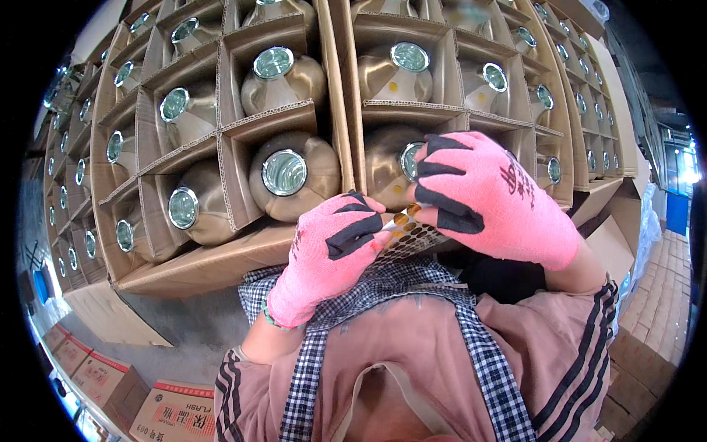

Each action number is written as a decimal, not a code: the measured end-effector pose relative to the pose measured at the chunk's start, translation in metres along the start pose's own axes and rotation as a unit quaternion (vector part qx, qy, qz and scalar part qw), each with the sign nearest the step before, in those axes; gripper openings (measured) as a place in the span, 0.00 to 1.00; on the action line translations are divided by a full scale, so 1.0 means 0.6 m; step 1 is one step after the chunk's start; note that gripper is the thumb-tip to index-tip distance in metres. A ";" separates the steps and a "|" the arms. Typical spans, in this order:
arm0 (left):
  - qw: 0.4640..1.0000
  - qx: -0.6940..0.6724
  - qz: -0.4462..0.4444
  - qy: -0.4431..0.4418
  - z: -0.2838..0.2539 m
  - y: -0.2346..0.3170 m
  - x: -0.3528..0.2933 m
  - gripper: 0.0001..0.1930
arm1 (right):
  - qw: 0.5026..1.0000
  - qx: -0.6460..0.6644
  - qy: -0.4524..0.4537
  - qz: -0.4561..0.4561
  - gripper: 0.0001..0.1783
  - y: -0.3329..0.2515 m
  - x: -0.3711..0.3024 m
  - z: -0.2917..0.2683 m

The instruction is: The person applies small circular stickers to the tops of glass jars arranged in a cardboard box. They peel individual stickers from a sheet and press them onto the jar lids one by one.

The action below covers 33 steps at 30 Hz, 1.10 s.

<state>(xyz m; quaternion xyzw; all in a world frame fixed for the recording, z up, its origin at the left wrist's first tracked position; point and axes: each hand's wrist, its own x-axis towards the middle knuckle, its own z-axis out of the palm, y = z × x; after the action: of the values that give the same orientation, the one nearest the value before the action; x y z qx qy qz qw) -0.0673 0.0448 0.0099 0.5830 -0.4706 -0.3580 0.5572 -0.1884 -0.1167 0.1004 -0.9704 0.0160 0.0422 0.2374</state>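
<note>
- Standing at the left, this open carton (210, 259) has bronze-tinted glass flask liners in it, mouths up, one per cardboard cell.
- Next, its near-corner liner (298, 195): likely light, slick and fragile, so cup the round body and spare the rim.
- And here's the left hand (328, 247), pink-and-black gloved, thumb and fingers clasping the sticker sheet.
- Dead centre, the sheet of round amber stickers (409, 237) slants between both hands, below the right carton's corner liner (384, 166); thin, probably featherlight and floppy, best taken by its edges.
- Over to the right hand (493, 195): fingertips curled at the sheet's top edge; whether they're pinching it, I can't tell.
</note>
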 end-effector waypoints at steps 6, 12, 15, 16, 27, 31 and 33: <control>1.000 -0.003 0.002 0.011 0.007 0.005 0.001 0.06 | 0.997 0.008 0.050 -0.051 0.09 0.010 0.001 0.011; 0.998 -0.033 -0.048 0.017 0.005 0.010 0.002 0.06 | 0.988 -0.022 0.076 -0.136 0.13 0.019 0.000 0.014; 0.999 -0.008 -0.029 0.015 0.004 -0.005 0.002 0.08 | 0.990 0.018 0.070 -0.118 0.11 0.025 0.007 0.006; 0.999 -0.011 -0.036 0.022 0.004 -0.006 0.001 0.09 | 0.989 0.063 0.077 -0.108 0.10 0.029 0.011 -0.006; 0.996 -0.049 -0.063 0.032 0.003 0.002 0.005 0.09 | 0.969 -0.183 0.093 0.135 0.19 0.351 0.284 -0.052; 0.996 -0.053 -0.060 0.040 0.004 -0.002 0.009 0.09 | 0.973 -0.172 0.018 0.151 0.25 0.414 0.308 -0.060; 0.988 -0.093 -0.115 0.036 -0.005 0.009 0.012 0.09 | 0.964 -0.225 0.038 0.140 0.24 0.405 0.314 -0.041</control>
<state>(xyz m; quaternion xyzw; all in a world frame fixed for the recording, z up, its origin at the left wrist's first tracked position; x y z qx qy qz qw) -0.0630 0.0395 0.0166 0.5914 -0.3446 -0.4411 0.5805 -0.0115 -0.3455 -0.0061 -0.9878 0.1505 0.0409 0.0043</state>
